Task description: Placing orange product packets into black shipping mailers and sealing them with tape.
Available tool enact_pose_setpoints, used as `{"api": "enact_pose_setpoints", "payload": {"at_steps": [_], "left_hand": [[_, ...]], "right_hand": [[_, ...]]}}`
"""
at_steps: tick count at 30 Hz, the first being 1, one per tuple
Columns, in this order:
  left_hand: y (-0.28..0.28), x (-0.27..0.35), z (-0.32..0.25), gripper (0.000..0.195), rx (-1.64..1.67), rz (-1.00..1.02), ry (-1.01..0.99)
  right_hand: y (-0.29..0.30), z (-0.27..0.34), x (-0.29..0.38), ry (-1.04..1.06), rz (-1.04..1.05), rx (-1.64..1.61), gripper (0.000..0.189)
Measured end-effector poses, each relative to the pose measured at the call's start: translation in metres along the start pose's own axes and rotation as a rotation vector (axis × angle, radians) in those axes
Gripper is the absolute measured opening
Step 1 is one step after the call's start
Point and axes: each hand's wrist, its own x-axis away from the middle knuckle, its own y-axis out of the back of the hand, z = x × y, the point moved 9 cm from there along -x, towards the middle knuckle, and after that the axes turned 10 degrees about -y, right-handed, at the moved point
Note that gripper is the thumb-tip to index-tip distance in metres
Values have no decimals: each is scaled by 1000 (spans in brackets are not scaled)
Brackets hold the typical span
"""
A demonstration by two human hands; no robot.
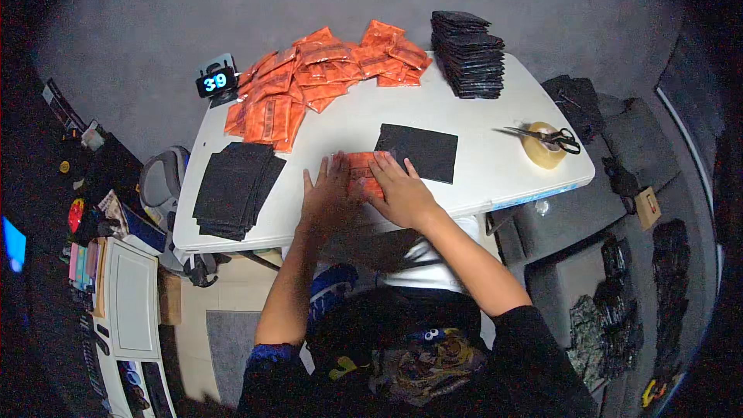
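Observation:
An orange plastic packet (361,166) with dark printing lies flat at the near part of the white table (342,128). My left hand (329,191) is over its left side, blurred, fingers spread. My right hand (400,190) rests palm down on its right side, fingers apart. Neither hand visibly grasps anything. Just beyond and right of the packet lies a flat black sheet or bag (426,154), partly behind my right fingers. A stack of flat black pieces (232,191) lies left of my hands. A heap of orange packets (313,69) spreads along the far left side.
A tall stack of folded black packets (469,58) stands at the far right edge. Black-handled scissors (560,138) lie on a roll of tape (541,154) at the right. A lit phone (216,82) on a stand shows digits. A grey sofa (633,145) is beyond the table's right end.

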Motion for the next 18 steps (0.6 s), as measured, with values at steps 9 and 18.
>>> {"api": "enact_pose_setpoints", "payload": {"at_steps": [9, 18], "left_hand": [[5, 3, 28, 74, 121, 132, 161], [22, -49, 41, 51, 499, -3, 66]], "right_hand": [[9, -10, 12, 76, -64, -99, 65], [33, -11, 18, 43, -220, -334, 45]]}}
